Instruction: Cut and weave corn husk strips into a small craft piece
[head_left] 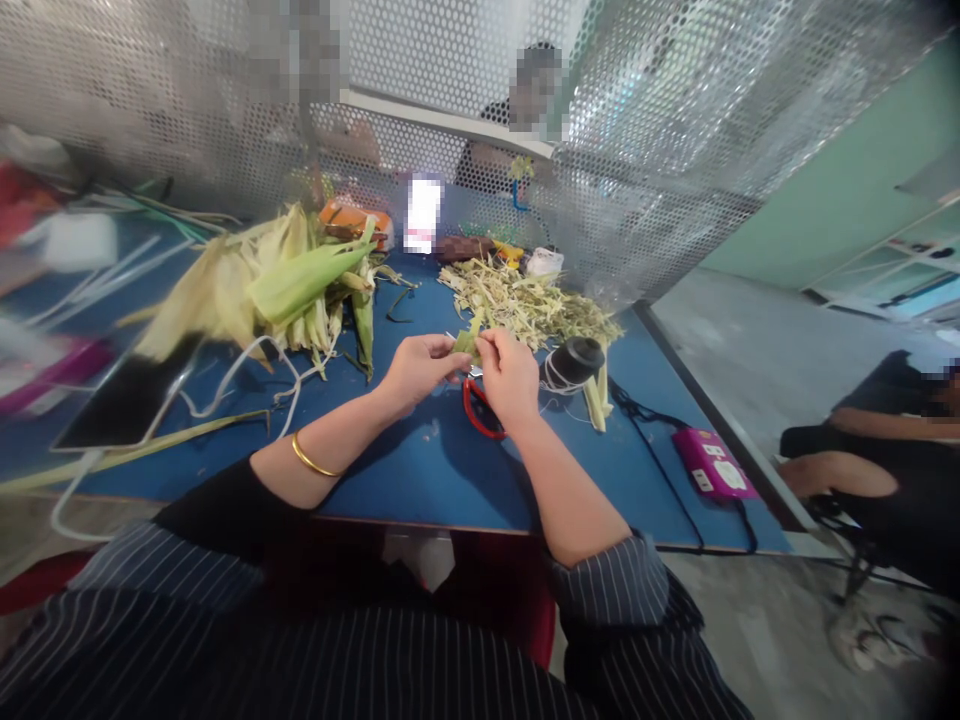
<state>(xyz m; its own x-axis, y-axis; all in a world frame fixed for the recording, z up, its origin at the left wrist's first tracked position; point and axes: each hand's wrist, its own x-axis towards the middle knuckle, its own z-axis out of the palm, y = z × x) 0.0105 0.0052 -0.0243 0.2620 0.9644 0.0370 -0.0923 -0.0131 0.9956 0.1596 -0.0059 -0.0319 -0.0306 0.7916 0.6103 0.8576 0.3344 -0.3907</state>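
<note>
My left hand (425, 370) and my right hand (510, 375) meet over the middle of the blue table. Between their fingertips they pinch a small piece of green corn husk (466, 344). Below it lies a pair of scissors (480, 412) with red handles, its blades partly covered by my hands. To the right of my right hand sits a black spool of thread (574, 362). Behind my hands spreads a heap of husk scraps (525, 300). A pile of whole corn husks (277, 275) lies to the left.
A black-screened tablet (131, 395) with a white cable lies at the left. At the right edge sits a purple power strip (716, 465) with a black cord. A lit phone (422, 214) stands at the back before a perforated metal screen (420, 60). People sit beyond the screen and at right.
</note>
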